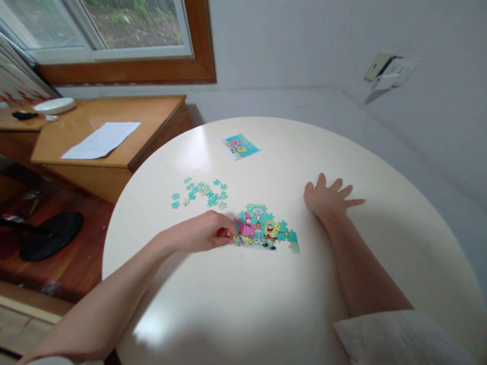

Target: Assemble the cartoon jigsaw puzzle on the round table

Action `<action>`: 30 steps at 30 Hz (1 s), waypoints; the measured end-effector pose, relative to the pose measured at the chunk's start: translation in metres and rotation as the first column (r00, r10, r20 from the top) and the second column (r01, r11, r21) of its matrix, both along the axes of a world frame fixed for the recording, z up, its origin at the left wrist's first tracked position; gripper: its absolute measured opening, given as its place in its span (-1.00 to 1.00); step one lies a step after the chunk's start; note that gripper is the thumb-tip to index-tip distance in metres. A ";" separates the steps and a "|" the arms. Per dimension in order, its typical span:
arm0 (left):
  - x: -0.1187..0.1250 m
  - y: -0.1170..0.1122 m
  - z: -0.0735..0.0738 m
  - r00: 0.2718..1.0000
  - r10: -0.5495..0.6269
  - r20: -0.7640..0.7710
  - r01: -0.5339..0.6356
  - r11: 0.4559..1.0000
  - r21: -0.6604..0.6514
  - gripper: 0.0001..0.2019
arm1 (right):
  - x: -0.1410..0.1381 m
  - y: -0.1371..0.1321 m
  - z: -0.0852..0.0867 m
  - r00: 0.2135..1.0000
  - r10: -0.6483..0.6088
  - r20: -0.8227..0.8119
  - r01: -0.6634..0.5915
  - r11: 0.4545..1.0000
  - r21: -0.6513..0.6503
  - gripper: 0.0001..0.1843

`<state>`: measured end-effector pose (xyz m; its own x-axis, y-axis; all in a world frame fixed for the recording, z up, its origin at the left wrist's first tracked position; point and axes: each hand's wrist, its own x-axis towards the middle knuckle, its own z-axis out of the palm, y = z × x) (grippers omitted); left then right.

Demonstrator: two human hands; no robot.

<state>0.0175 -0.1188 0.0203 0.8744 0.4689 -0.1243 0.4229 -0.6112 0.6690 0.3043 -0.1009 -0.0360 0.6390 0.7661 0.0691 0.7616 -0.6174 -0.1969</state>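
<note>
A partly assembled jigsaw puzzle lies on the white round table, showing a pink starfish, a tall pale figure and a yellow sponge. My left hand is at its left edge, thumb and fingers pinched on a small greenish puzzle piece that touches the lower left corner. The fingers partly cover that piece. To the right of the puzzle, my right hand rests flat on the tabletop, fingers spread, holding nothing. Several loose puzzle pieces are scattered beyond my left hand.
A small reference picture with the same characters lies near the table's far edge. At the left stands a wooden desk with white paper on it. A wall socket is at the upper right, and a window is at the upper left.
</note>
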 end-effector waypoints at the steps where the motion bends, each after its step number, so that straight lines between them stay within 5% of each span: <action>1: 0.000 0.000 0.000 1.000 -0.001 0.004 0.001 1.000 -0.002 -0.85 | 0.000 0.000 -0.001 1.000 0.002 0.003 -0.002 1.000 0.003 -0.38; 30: 0.001 -0.001 0.001 1.000 -0.011 -0.025 0.012 0.999 0.050 -0.88 | -0.001 0.000 0.002 1.000 -0.008 -0.019 0.008 1.000 -0.011 -0.37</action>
<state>0.0186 -0.1203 0.0216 0.8767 0.4651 -0.1230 0.4320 -0.6485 0.6267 0.3035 -0.1011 -0.0339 0.6463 0.7615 0.0484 0.7527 -0.6259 -0.2041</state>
